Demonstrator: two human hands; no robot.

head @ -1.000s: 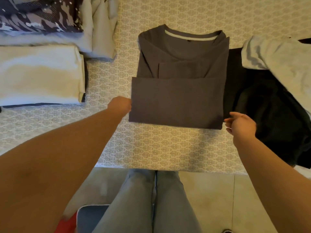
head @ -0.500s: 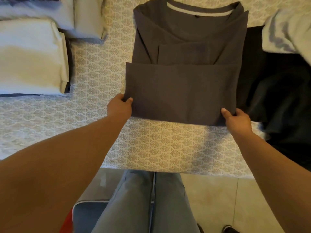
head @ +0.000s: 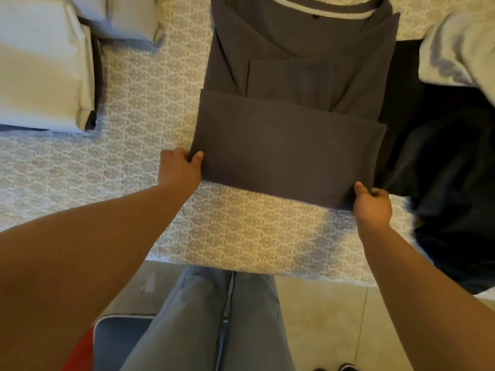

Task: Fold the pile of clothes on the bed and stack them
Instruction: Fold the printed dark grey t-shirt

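A person folds a grey T-shirt (head: 289, 153) on a patterned bed (head: 150, 108), the left hand (head: 180, 167) pinching the near-left corner of the folded lower panel and the right hand (head: 372, 204) pinching the near-right corner, thumbs on top of the cloth. The step in hand looks to be the last fold, carrying the near edge up toward the collar. Done well, both corners should rise together and level, the cloth held taut between them so the tucked-in sleeves underneath stay flat, and the edge should land square just below the neckline. The shirt lies in the middle of the bed, collar away from the person, its sides turned inward and its hem already doubled up; the fabric looks soft, matte and uncreased. A folded cream garment (head: 40, 62) lies well to the left, and dark unfolded clothing (head: 450, 162) touches the shirt's right side.
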